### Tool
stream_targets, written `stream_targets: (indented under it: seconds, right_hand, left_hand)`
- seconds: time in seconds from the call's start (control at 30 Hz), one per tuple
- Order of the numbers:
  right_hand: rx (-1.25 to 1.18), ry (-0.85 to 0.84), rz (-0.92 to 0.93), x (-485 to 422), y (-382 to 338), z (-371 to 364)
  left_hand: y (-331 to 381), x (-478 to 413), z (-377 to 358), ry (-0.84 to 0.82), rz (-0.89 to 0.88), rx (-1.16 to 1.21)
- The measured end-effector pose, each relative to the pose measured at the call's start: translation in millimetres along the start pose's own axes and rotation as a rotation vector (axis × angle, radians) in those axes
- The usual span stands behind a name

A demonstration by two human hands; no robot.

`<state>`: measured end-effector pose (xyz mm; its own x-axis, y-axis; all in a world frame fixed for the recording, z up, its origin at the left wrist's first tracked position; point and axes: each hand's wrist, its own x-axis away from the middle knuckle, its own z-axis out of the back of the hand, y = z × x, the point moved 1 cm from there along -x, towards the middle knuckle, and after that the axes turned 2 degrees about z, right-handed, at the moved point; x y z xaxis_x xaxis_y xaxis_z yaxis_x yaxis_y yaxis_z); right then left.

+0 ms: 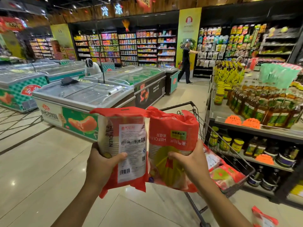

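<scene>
Left hand [101,163]: fingers and thumb clamped round the lower end of the left pack, thumb lying across its white label.
Left pack [129,145]: red-and-white bag, held upright in the air, barcode side towards the camera, edge against the right pack.
Right hand [190,159]: fingers gripping the lower part of the right pack, thumb on its front face.
Right pack [172,133]: red bag, print upside down, held in front of the shopping cart.
Shopping cart [201,122]: wire basket just behind the packs; similar red bags [226,176] lie inside.
Floor [41,169]: one loose bag [264,217] at lower right.
Surroundings: chest freezer [85,95] at left; bottle shelf [255,128] at right.
</scene>
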<state>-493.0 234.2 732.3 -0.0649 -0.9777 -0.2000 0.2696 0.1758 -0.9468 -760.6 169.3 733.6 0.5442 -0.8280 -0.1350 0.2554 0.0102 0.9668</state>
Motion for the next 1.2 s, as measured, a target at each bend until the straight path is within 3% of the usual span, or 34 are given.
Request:
stream_targets:
  seconds: [0.43,0.7,1.2]
  right_hand:
    - [0.042,0.231,-0.094,-148.1,14.0,-68.0]
    - [0.060,0.374,-0.186,-210.9,56.7,-55.4]
    - [-0.126,0.571,-0.351,-387.6,183.9,16.3]
  left_hand:
    - [-19.4,-220.1,-80.4,-0.247,-0.011,0.026]
    - [-28.4,-291.3,-172.6,-0.429,-0.015,0.024]
    - [-13.6,-429.4,-412.7,-0.685,-0.053,-0.118]
